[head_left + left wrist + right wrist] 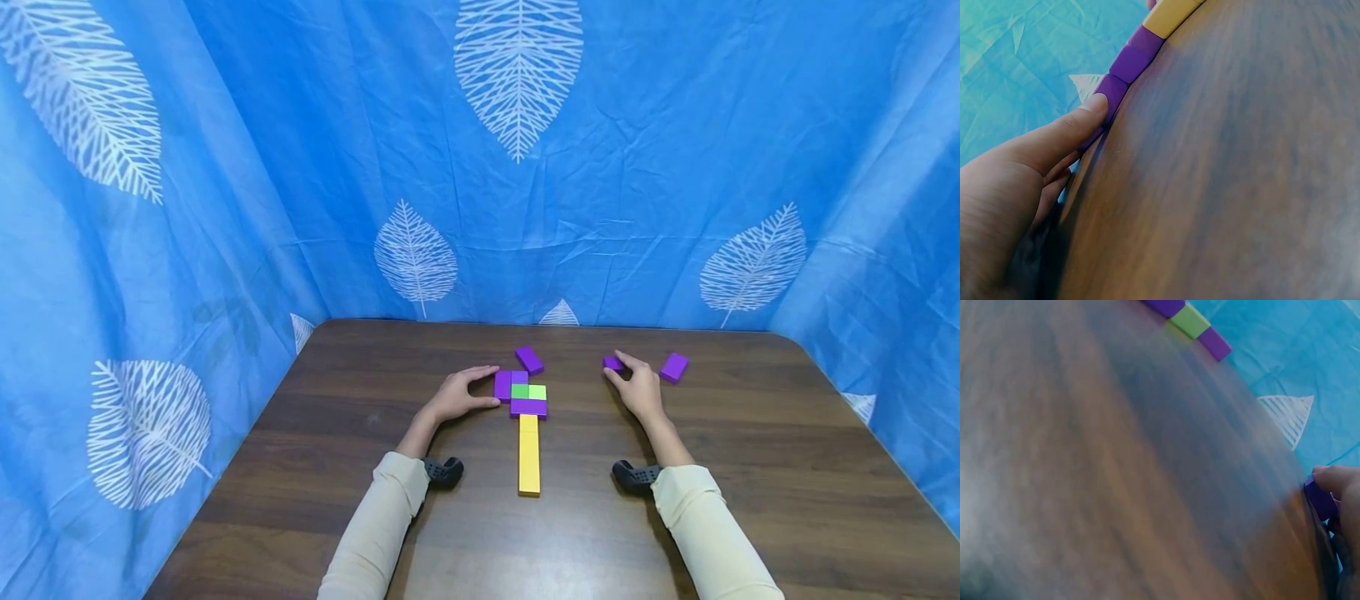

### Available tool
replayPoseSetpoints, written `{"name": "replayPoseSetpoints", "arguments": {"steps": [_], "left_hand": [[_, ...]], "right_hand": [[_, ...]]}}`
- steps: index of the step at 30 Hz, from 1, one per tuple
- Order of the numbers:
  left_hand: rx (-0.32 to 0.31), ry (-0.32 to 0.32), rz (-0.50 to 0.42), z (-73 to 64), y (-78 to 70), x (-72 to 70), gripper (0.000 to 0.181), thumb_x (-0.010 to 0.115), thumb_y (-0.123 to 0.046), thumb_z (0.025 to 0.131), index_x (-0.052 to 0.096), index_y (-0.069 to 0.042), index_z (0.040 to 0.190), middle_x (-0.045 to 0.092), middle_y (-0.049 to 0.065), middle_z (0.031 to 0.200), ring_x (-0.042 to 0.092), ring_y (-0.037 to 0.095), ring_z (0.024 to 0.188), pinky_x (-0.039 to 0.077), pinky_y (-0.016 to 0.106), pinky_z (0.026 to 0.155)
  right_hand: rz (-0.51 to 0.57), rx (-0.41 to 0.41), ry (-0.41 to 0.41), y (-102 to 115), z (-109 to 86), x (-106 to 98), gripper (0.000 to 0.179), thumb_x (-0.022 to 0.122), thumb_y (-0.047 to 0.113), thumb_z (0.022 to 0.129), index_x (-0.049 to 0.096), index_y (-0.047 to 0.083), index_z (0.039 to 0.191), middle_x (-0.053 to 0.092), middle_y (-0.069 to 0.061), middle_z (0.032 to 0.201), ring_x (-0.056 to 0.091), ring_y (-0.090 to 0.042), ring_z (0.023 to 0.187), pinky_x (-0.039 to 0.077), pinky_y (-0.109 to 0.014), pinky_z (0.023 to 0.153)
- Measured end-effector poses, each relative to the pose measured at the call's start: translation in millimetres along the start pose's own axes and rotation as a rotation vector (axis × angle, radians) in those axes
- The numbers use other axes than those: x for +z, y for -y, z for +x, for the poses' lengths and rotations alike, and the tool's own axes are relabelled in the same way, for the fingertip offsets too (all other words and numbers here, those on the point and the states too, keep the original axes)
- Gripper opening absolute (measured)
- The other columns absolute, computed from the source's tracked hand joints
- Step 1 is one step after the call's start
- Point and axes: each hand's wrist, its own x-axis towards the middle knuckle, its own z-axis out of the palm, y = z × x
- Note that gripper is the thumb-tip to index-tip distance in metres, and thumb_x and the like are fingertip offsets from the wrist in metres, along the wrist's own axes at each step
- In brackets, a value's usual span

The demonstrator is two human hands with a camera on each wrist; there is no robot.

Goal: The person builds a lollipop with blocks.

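On the table several flat blocks lie against each other. My left hand [459,395] pinches the end purple block [502,385] by its two ends, thumb on the near one, as the thumb [1094,105] in the left wrist view shows. Beside that block are another purple block [519,377], a green block [520,392], a light green block [537,392] and a crosswise purple block [528,407]. Yellow blocks [529,458] run from it towards me. Off to the right, my right hand [639,388] pinches a separate purple block [612,363] between thumb and finger; it shows partly hidden in the right wrist view.
A loose purple block [529,360] lies behind the arrangement, and a further purple block [674,367] lies right of my right hand. The brown wooden table [337,367] ends at a blue curtain [630,167] with white leaf patterns. Black straps [636,477] sit at both wrists.
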Motion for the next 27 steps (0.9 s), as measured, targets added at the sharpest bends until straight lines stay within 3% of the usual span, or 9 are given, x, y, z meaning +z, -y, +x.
{"name": "replayPoseSetpoints", "arguments": {"steps": [20,27], "left_hand": [[-0.012,-0.001,-0.007,0.0,-1.3,0.0,0.066,0.07,-0.042,0.08,0.046,-0.019,0.138,0.043,0.005,0.14,0.035,0.023,0.13,0.029,0.042,0.106],[-0.019,0.0,0.003,1.2,-0.3,0.4,0.066,0.07,-0.042,0.08,0.046,-0.02,0.138,0.043,0.004,0.14,0.035,0.022,0.13,0.029,0.041,0.106]], "right_hand": [[-0.028,-0.026,0.049,7.7,-16.6,-5.1,0.037,0.07,0.015,0.083,0.063,0.0,0.116,0.059,-0.025,0.115,0.05,-0.045,0.11,0.037,-0.055,0.095],[0.039,-0.018,0.057,20.5,-23.1,2.5,0.035,0.071,0.019,0.082,0.066,0.005,0.113,0.061,-0.022,0.114,0.053,-0.041,0.109,0.04,-0.052,0.093]]}}
